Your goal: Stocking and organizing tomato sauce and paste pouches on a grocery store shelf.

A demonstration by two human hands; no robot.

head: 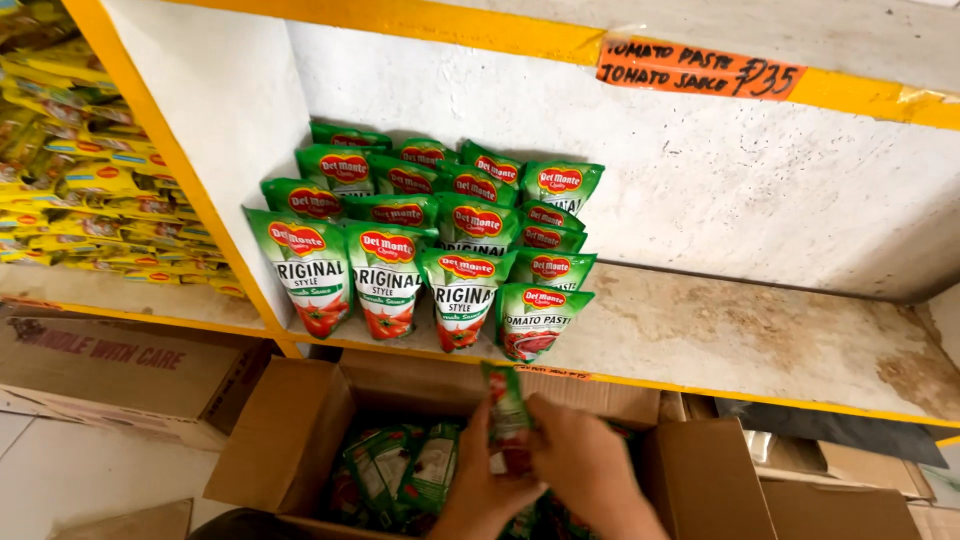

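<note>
At the far left, a neighbouring shelf bay holds stacked yellow foil packets (70, 170), and below it sits a closed brown cardboard carton (120, 365) on the pale tiled floor. Next comes the white-painted shelf with a yellow front edge (760, 330), its left part filled with rows of green stand-up sauce pouches with red labels (420, 240), standing upright and touching one another, four across the front row; the worn shelf board to their right is stained. An orange handwritten price tag (700, 68) is stuck on the yellow edge of the shelf above. Below the shelf stands an open brown cardboard box (300, 430) with its flaps out, and more green pouches lie loosely inside it. Over this box, the left hand (480, 490) and the right hand (580, 460) meet, both closed with fingers and thumbs on a single green sauce pouch (507, 410), which is held upright and edge-on just above the box's contents and just under the shelf's front edge. To the right of the box lie further flattened or closed cardboard cartons (850, 470).
</note>
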